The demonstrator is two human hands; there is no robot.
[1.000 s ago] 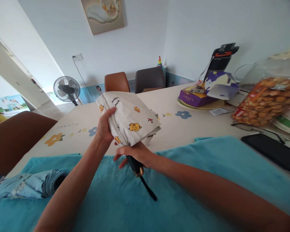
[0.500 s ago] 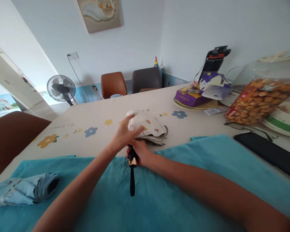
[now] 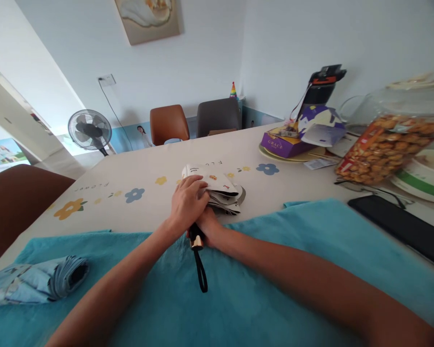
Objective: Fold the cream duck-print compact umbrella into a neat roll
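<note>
A white folding umbrella (image 3: 220, 182) with small printed pictures lies collapsed in front of me, its canopy loosely bunched in folds. Its black handle, gold-coloured ring and black wrist loop point toward me. My left hand (image 3: 188, 201) is closed over the near left side of the canopy, fingers curled across the cloth. Just below it, my right hand (image 3: 207, 224) grips the umbrella near the top of the handle; most of its fingers are hidden. At the left lies a rolled light-blue printed umbrella-like bundle (image 3: 39, 282), touched by neither hand.
A teal cloth (image 3: 275, 270) covers the near part of the flower-printed table (image 3: 159, 161). To the right are a black phone (image 3: 401, 226), glasses (image 3: 379, 190), a snack jar (image 3: 390, 149), a purple box (image 3: 284, 144) and a dark bottle (image 3: 320, 89). Chairs (image 3: 169, 124) stand beyond.
My left hand has gone from spread fingers to closed around the canopy. The umbrella has shifted slightly left, and its wrist loop has swung a little.
</note>
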